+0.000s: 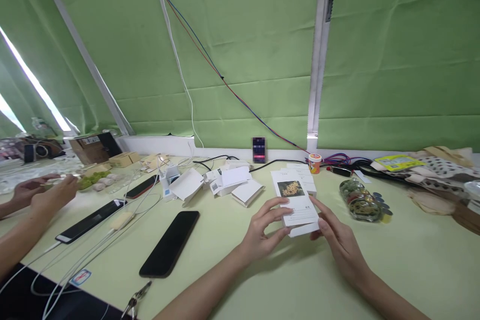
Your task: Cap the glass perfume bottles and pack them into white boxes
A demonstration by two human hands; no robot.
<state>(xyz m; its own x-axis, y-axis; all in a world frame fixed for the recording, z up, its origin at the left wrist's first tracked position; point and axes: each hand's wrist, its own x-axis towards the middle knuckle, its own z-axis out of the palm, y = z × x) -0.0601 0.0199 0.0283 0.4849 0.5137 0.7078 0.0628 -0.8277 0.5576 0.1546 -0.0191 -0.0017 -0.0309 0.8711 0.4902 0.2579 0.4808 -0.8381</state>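
Note:
A small white cardboard box (300, 215) with a photo of yellowish flowers or plant matter is between my hands above the table. Its near end flap is folded out. My left hand (264, 230) grips the box's left side, fingers on the top face and thumb near the flap. At the right edge and flap corner, my right hand (337, 242) is closed on the same box. Behind it lie more white cards or boxes (303, 175), partly hidden. Several glass jars (360, 200) with dried contents lie to the right of my right hand.
Folded white boxes (236, 180) lie in a heap at the back. A black phone (170, 245), keys (137, 300) and white cables (116, 225) are on the left. Another person's hands (52, 192) work at far left. An orange-labelled tub (315, 162) stands near the wall.

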